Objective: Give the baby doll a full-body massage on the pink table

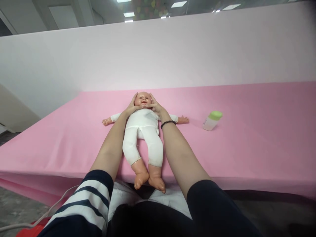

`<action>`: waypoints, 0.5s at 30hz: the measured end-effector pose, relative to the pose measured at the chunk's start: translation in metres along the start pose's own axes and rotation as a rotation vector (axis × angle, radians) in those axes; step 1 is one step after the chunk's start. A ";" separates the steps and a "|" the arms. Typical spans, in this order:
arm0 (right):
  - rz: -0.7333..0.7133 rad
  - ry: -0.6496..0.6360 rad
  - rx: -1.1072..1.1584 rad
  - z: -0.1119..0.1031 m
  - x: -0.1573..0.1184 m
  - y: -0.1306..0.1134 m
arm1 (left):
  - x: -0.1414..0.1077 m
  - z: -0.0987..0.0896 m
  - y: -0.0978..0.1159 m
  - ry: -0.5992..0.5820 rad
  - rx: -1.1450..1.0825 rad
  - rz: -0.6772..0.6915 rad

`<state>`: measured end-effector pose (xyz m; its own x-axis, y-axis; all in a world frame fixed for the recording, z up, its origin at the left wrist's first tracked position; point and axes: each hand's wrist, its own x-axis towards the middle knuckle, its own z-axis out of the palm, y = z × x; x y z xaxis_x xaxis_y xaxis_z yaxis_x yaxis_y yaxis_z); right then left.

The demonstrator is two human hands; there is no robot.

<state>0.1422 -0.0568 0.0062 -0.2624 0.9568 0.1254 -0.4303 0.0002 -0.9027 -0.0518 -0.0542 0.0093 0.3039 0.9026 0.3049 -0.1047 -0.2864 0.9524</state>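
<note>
A baby doll lies on its back on the pink-covered table, its feet toward me. It has a white cloth body, hard skin-toned head, hands and feet, and its arms spread out sideways. My left hand rests along one side of its head, and my right hand along the other. Both thumbs meet across the doll's chin, just below its mouth. The other fingers stretch upward beside its cheeks, spread away from the thumbs; some are hidden behind the head. A black beaded bracelet circles my right wrist.
A small translucent bottle with a green cap stands tilted-looking to the right of the doll. The pink table cover reaches a white partition behind. A pale cable and a red object are low at the left.
</note>
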 end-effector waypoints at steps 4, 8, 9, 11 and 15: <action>0.001 -0.032 -0.010 -0.002 0.001 0.001 | 0.002 -0.001 -0.003 -0.030 -0.005 0.001; -0.004 -0.066 -0.031 -0.005 0.003 0.005 | 0.002 -0.003 -0.006 -0.045 -0.041 -0.013; -0.010 -0.067 -0.035 -0.006 0.003 0.005 | 0.002 -0.003 -0.007 -0.045 -0.046 -0.017; -0.030 -0.060 -0.040 -0.006 0.003 0.006 | 0.002 -0.003 -0.007 -0.036 -0.042 -0.017; -0.017 -0.031 -0.017 -0.003 0.003 0.003 | 0.002 -0.003 -0.006 -0.021 -0.044 -0.021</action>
<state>0.1426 -0.0534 0.0027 -0.2823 0.9470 0.1534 -0.4206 0.0215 -0.9070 -0.0531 -0.0493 0.0042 0.3261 0.9011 0.2857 -0.1400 -0.2528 0.9573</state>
